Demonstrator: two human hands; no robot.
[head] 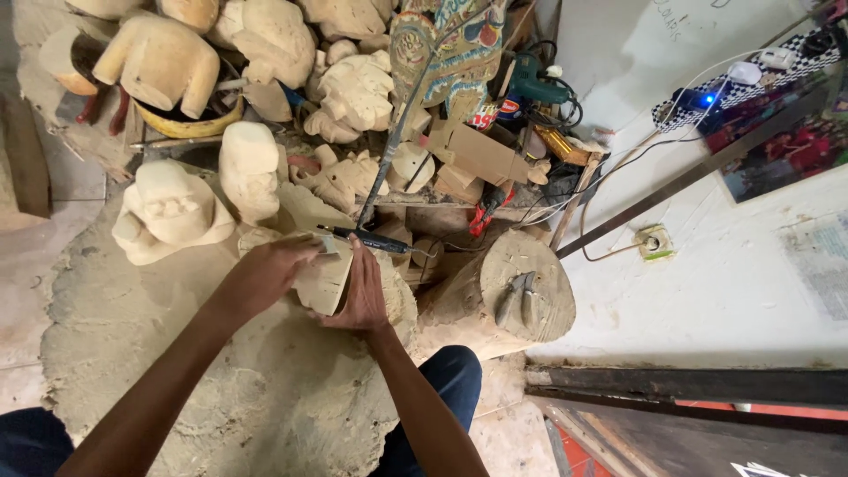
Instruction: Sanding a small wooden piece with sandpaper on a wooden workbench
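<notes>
I see both hands on a pale wooden carving blank (325, 278) resting on the sawdust-covered mound (177, 353), just in front of the unfinished carved head (249, 170). My left hand (269, 269) lies curled over its top edge, gripping it; my right hand (364, 287) presses flat against its right side, fingers together. I judge this to be a positioning or steadying step. The rotary tool handpiece (371, 238) lies just behind the blank, untouched. Next, I reckon, one hand must keep the blank firm while the other frees itself for the tool. Pliers (515, 296) sit on the log stump (530, 283) to the blank's right.
</notes>
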